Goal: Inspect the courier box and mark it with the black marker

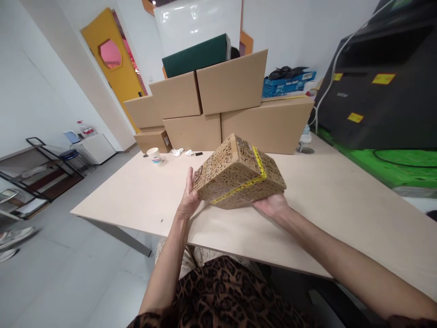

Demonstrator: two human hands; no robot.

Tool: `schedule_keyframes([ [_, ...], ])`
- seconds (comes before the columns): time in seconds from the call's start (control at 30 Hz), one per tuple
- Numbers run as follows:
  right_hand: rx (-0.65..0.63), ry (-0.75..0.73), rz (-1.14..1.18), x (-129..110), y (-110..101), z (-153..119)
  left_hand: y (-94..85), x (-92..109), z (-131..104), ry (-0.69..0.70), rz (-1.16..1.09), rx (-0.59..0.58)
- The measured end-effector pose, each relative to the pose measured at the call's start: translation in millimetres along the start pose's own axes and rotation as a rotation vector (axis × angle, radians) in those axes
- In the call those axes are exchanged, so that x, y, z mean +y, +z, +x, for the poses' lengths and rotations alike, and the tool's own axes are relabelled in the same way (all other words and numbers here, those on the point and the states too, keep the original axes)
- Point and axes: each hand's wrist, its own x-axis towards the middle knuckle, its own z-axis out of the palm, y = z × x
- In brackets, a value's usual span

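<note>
A brown cardboard box (235, 175) with black printed spots is tilted above the near part of the table (143, 187). Yellow tape with dark marks runs around it. My left hand (190, 197) grips the box at its left end, thumb side up along the edge. Beneath the right side, my right hand (273, 205) supports it from below, its fingers partly hidden under the box. Both hands hold the box together.
Large plain cartons (193, 132) are stacked along the table's back, a dark green box (196, 57) on top. A paper cup (154, 156), crumpled tissues (177, 152) and a small black item (199, 154) lie before them. A black machine (382, 86) stands at right.
</note>
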Motion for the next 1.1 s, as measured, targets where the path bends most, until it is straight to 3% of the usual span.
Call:
schedule_keyframes([
  [0.17, -0.004, 0.016, 0.037, 0.4, 6.0, -2.9, 1.1, 1.0, -5.0, -0.009, 0.015, -0.067],
  [0.27, -0.029, 0.058, 0.021, 3.4, 8.4, -5.0, 3.4, -2.3, -4.5, 0.019, 0.062, -0.044],
  [0.47, -0.047, 0.074, -0.042, 10.3, 3.9, 1.5, 2.1, 0.2, -1.7, 0.173, 0.140, 0.084],
  [0.67, 0.172, 0.032, -0.135, -6.5, -24.4, 24.4, -11.7, 1.5, 2.6, 0.395, 0.314, 0.287],
  [0.77, 0.187, -0.012, -0.185, -10.2, -25.4, 25.5, -12.2, -3.1, 2.1, 0.386, 0.348, 0.256],
  [0.87, 0.178, 0.010, -0.171, -7.1, -13.4, 18.1, -6.5, -7.2, -3.0, 0.336, 0.365, 0.186],
  [1.1, -0.026, -0.016, -0.225, 6.2, 5.5, -0.8, 1.2, -5.4, -18.1, 0.294, 0.506, 0.107],
])
